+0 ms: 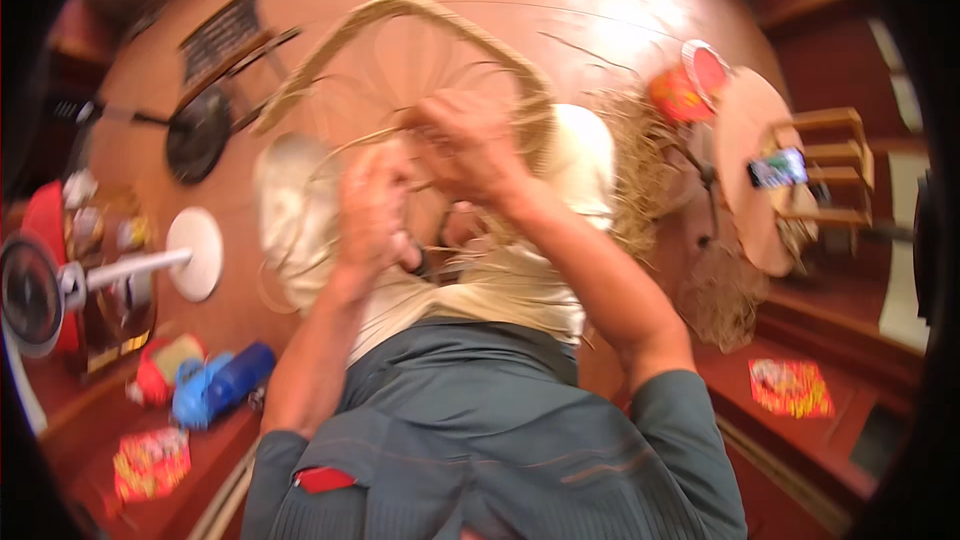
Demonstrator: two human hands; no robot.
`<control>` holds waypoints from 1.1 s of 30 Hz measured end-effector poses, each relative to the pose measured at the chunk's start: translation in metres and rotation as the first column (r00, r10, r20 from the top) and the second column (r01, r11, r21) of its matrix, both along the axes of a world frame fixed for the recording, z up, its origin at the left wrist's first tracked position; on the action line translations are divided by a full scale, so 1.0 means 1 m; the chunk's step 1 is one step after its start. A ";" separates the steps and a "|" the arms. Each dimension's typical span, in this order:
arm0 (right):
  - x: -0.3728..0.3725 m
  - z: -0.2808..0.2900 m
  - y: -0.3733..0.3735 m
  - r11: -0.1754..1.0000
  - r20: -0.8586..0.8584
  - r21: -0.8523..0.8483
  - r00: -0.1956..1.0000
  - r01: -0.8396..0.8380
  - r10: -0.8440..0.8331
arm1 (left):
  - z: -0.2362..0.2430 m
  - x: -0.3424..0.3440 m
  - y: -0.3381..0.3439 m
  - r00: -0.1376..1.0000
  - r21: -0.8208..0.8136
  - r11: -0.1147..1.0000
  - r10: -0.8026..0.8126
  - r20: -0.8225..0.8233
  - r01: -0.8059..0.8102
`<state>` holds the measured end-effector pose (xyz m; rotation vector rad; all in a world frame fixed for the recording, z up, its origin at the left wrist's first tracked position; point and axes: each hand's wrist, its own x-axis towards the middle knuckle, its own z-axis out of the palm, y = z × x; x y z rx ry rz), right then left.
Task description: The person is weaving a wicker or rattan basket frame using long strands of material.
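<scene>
A pale woven straw band (pixel 405 5), bent into a rough frame with loose strands, lies across my beige-trousered knees (pixel 580 165). My right hand (pixel 460 145) is closed on a thin straw strand (pixel 345 145) inside that frame. Just left of it and lower, my left hand (pixel 375 210) has curled fingers close to the same strand; blur hides exactly what they hold. My bare feet show partly below and between my hands.
Loose straw (pixel 640 170) heaps to my right, near a red-orange container (pixel 680 95) and a round tabletop (pixel 745 120) with a phone (pixel 775 168). To my left stand a white fan (pixel 195 250), a black pedestal (pixel 200 135) and a blue bottle (pixel 240 375).
</scene>
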<state>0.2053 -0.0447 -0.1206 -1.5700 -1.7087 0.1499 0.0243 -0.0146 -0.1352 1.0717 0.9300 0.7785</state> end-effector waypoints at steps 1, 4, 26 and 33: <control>-0.002 -0.005 0.002 0.994 -0.024 0.112 1.000 -0.009 0.012 | 0.011 -0.004 0.006 0.999 -0.058 0.998 -0.038 0.008 0.038; -0.012 -0.007 0.007 0.999 -0.058 0.033 0.998 0.038 -0.036 | 0.029 -0.014 0.029 0.995 -0.167 0.981 -0.095 0.040 0.100; -0.023 -0.011 0.012 0.982 0.103 0.057 0.978 0.178 -0.184 | 0.007 0.005 -0.010 0.961 0.247 0.960 -0.065 -0.268 0.134; -0.027 -0.014 0.015 0.973 0.116 0.073 0.967 0.220 -0.227 | -0.011 0.027 -0.003 0.999 -0.152 0.988 0.017 0.030 -0.013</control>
